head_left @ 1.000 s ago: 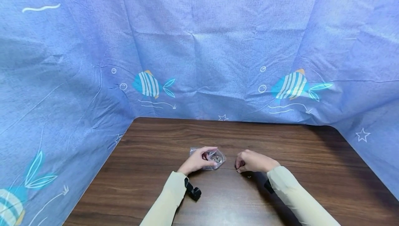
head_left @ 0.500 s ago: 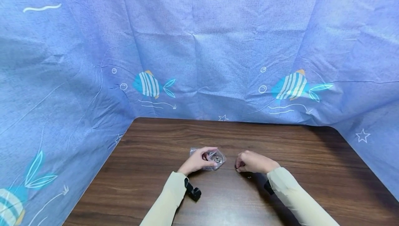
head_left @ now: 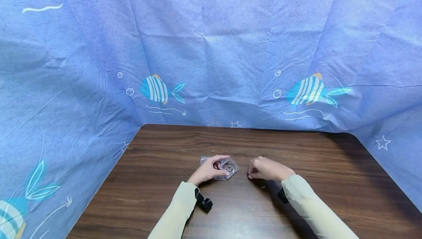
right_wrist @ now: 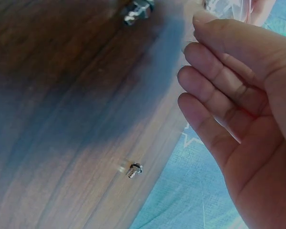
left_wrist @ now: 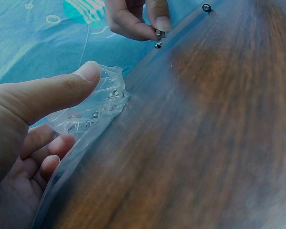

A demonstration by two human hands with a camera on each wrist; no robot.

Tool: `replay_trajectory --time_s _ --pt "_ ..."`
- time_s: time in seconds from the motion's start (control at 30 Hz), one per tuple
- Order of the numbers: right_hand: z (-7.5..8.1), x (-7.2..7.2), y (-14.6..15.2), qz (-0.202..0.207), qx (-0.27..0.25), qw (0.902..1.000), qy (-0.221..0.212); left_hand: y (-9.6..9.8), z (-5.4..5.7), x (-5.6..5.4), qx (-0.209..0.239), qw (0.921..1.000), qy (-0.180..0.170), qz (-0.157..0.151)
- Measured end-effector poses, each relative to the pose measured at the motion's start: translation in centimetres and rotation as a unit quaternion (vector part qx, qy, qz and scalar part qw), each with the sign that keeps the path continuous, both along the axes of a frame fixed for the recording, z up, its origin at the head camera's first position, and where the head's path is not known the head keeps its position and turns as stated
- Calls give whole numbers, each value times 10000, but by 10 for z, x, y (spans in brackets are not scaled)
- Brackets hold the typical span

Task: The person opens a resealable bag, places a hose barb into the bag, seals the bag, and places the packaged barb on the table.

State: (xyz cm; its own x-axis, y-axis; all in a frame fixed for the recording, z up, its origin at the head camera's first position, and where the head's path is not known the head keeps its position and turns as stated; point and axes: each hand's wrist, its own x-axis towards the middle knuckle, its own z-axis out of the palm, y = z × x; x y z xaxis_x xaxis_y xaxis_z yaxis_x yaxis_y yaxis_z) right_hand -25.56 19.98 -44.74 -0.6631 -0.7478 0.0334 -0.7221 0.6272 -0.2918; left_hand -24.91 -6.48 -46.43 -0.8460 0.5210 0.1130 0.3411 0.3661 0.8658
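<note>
My left hand [head_left: 208,169] holds a clear plastic bag [head_left: 233,164] with its mouth spread, thumb and fingers curled about it. Several small shiny metal fittings [left_wrist: 95,115] lie inside. To the right of the bag, my right hand [head_left: 268,168] pinches one small metal fitting [left_wrist: 159,34] between thumb and fingertip, just over the table. That piece is mostly hidden by the fingers in the head view. Another loose metal fitting [right_wrist: 135,169] lies on the table beside the right hand, and a blurred fitting [right_wrist: 138,10] shows at the top of the right wrist view.
The brown wood-grain table [head_left: 171,144] reaches back to a blue curtain [head_left: 230,59] printed with fish. A black strap with a camera [head_left: 205,204] sits at the left wrist. Another black strap [head_left: 283,196] is at the right wrist.
My right hand has lifted slightly and shifted a little toward the bag with the small metal fitting in its fingertips. The left hand and the bag have stayed put.
</note>
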Motion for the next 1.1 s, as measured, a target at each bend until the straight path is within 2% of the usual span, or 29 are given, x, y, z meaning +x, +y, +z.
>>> replay_trajectory --time_s 0.43,0.8,1.1 --pt "9 -4 -7 197 -169 9994 242 0 -1 -1 18 10000 10 -60" --pt "9 -10 -14 258 -471 9964 655 -1 0 0 -14 10000 40 -58" --pt "10 -16 -23 172 -527 9970 536 -1 -1 -1 29 10000 45 -43"
